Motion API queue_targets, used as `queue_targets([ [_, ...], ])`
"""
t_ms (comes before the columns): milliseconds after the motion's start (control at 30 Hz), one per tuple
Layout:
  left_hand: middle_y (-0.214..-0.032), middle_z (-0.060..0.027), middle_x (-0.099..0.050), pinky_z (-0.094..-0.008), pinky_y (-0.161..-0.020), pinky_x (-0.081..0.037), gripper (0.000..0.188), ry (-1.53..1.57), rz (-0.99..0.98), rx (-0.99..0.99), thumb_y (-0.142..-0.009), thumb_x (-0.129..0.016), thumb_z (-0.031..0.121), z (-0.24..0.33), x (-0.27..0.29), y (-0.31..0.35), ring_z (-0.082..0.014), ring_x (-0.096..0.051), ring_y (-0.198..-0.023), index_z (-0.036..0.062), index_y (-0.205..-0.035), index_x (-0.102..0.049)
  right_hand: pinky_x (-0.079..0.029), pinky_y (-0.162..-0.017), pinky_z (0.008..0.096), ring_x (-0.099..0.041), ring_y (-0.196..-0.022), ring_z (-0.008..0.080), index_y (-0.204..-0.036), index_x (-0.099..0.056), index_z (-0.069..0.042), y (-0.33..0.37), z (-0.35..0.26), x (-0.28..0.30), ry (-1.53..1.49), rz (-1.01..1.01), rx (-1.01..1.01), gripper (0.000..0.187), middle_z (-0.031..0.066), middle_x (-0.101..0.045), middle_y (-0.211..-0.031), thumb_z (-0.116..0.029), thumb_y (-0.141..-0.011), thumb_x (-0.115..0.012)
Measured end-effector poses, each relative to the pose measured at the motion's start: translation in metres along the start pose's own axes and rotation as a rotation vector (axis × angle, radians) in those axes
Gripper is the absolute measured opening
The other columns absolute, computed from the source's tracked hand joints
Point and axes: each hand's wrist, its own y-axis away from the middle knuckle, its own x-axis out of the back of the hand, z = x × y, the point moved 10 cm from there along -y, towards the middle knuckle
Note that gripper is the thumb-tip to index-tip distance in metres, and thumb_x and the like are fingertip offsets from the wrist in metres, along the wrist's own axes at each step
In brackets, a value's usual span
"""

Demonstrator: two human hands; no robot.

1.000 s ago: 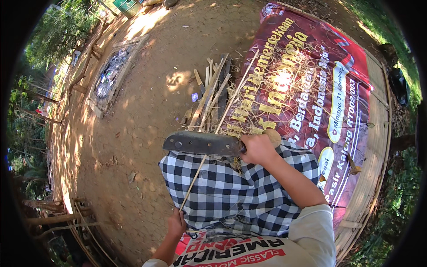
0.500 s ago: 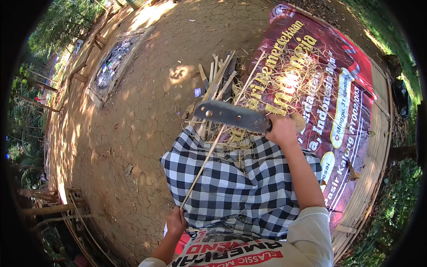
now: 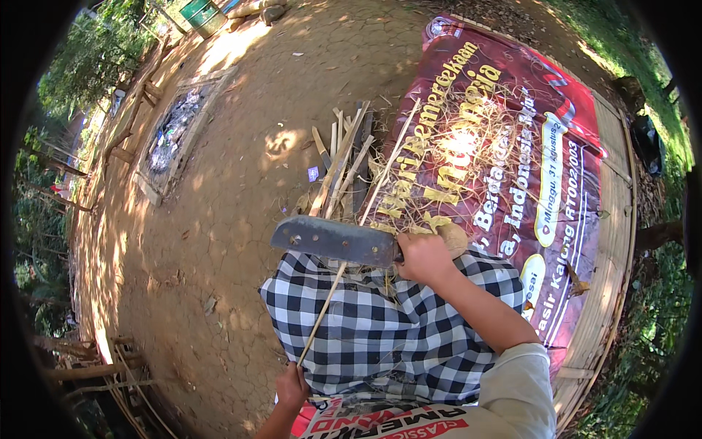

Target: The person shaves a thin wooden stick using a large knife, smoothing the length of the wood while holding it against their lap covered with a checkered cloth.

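Observation:
My right hand (image 3: 426,257) is closed round the handle of a broad dark machete (image 3: 333,240), whose blade has several holes and points left. The handle's rounded wooden end (image 3: 454,240) sticks out past the hand. Under the blade runs a long thin bamboo strip (image 3: 322,317), slanting from my lap up to the far right. My left hand (image 3: 291,386) grips its near end beside my left hip. A black-and-white checked cloth (image 3: 380,329) covers my lap. Pale curled shavings (image 3: 468,139) lie scattered beyond it. Whether the blade touches the strip I cannot tell.
Split bamboo pieces (image 3: 340,157) lie in a pile ahead of my lap. A dark red printed banner (image 3: 504,190) covers a bamboo platform (image 3: 610,212) on the right. Cracked earth (image 3: 197,249) spreads left, with a framed ash pit (image 3: 178,128) and a green drum (image 3: 202,17) farther off.
My right hand and the machete have come nearer to me and leftward, along the bamboo strip toward my lap. The left hand still holds the near end, slightly lower in the picture.

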Motion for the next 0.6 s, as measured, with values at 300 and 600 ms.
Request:
queue_targets([
  [300, -0.067, -0.024, -0.057, -0.053, -0.054, -0.043, 0.014, -0.085, 0.01, 0.076, -0.091, -0.053, 0.016, 0.012, 0.01, -0.004, -0.0472, -0.057, -0.065, 0.0041, -0.084, -0.051, -0.053, -0.064, 0.0441, -0.067, -0.068, 0.0339, -0.079, -0.063, -0.004, -0.025, 0.114, 0.044, 0.104, 0.026, -0.435, 0.024, 0.0174, -0.066, -0.071, -0.023, -0.066, -0.071],
  [600, -0.068, -0.0262, -0.057, -0.0526, -0.054, -0.044, 0.014, -0.022, -0.062, 0.021, -0.091, -0.053, 0.016, 0.002, 0.003, -0.012, -0.048, -0.057, -0.066, 0.0024, -0.087, -0.048, -0.054, -0.062, 0.0415, -0.067, -0.066, 0.0315, -0.083, -0.061, -0.004, -0.008, 0.084, 0.003, 0.098, -0.017, -0.272, 0.024, 0.0141, -0.066, -0.071, -0.02, -0.066, -0.068],
])
